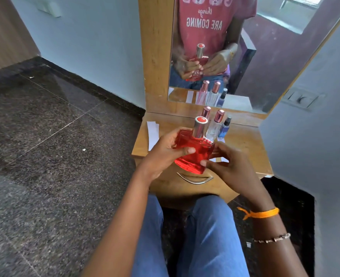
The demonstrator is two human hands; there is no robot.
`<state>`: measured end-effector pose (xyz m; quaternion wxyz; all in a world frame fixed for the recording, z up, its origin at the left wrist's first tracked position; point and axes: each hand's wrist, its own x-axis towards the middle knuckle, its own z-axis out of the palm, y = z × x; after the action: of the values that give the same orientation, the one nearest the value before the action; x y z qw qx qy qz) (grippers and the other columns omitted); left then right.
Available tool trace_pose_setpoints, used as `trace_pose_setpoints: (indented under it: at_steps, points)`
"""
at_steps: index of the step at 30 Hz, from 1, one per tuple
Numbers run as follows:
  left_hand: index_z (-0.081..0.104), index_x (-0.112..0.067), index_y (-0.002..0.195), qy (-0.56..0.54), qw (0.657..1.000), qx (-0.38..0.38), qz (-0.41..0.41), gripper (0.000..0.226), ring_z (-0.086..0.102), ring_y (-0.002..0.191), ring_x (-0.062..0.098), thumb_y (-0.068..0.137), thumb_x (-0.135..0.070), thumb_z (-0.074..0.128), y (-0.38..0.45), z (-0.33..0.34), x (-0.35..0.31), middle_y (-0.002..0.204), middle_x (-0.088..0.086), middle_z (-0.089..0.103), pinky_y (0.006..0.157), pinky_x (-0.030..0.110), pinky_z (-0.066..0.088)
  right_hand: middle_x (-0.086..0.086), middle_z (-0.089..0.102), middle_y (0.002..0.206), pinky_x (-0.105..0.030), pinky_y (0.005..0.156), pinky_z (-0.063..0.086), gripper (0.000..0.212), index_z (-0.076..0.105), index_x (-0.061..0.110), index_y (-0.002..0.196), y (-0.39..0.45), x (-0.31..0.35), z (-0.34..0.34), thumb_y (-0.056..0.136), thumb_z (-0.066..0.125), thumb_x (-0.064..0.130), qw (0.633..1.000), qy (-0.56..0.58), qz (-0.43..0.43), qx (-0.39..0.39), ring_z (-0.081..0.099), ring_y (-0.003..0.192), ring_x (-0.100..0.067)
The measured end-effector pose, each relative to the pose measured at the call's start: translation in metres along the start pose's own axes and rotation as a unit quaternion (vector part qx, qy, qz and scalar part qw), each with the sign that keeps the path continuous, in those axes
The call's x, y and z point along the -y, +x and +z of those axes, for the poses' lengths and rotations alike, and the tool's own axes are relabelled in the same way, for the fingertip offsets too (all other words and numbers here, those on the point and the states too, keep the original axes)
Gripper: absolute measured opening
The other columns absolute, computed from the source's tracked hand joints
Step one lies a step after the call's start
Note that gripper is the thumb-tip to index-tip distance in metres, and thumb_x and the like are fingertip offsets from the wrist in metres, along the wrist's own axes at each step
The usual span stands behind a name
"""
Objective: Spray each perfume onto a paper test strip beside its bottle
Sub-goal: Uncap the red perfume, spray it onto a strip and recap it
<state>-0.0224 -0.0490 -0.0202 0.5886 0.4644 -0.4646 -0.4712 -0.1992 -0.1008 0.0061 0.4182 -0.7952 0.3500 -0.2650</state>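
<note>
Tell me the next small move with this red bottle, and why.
Probably pull the cap off with the right hand. Both hands grip the red bottle above the dresser top, the left hand round its body, and the silver cap is on, so nothing can spray onto a paper strip yet.

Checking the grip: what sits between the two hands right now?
In the head view, the red perfume bottle lies between them: left hand grips its left side, right hand pinches its right edge.

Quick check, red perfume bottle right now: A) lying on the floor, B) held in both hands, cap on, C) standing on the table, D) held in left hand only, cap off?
B: the left hand and right hand both grip the red bottle above the table, and its silver cap is on.
</note>
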Motion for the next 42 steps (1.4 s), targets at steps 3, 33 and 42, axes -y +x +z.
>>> trace_pose_setpoints:
  at_steps: [3, 33, 42]
  points:
    - [0.061, -0.030, 0.107, 0.014, 1.000, 0.003, -0.008, 0.037, 0.062, 0.102, 0.008, 0.074, -0.015, 0.071, 0.001, -0.004, 0.002, 0.100, -0.011, 0.070, 0.091, 0.026, 0.049, -0.011, 0.070, 0.082, -0.018, 0.064, 0.054, 0.018, 0.067, 0.002, 0.091, 0.002, -0.006, 0.007, 0.074, 0.075, 0.003, 1.000, -0.011, -0.008, -0.016, 0.064, 0.075, -0.010]
    - [0.064, -0.035, 0.084, 0.196, 0.933, -0.301, 0.009, 0.033, 0.060, 0.089, -0.006, 0.091, -0.005, 0.051, -0.012, -0.010, 0.021, 0.092, -0.018, 0.066, 0.082, 0.025, 0.051, -0.007, 0.069, 0.087, -0.023, 0.063, 0.038, 0.021, 0.061, 0.013, 0.089, 0.073, -0.027, 0.088, 0.076, 0.074, 0.022, 0.930, -0.105, 0.014, -0.352, 0.061, 0.075, -0.020]
    - [0.066, -0.028, 0.089, 0.210, 0.930, -0.301, -0.007, 0.028, 0.059, 0.090, -0.006, 0.090, -0.004, 0.051, -0.014, -0.014, 0.022, 0.091, -0.021, 0.064, 0.080, 0.023, 0.050, -0.009, 0.069, 0.100, -0.026, 0.069, 0.042, 0.034, 0.060, 0.009, 0.106, 0.072, -0.021, 0.085, 0.079, 0.074, 0.025, 0.937, -0.142, 0.032, -0.319, 0.063, 0.087, -0.025]
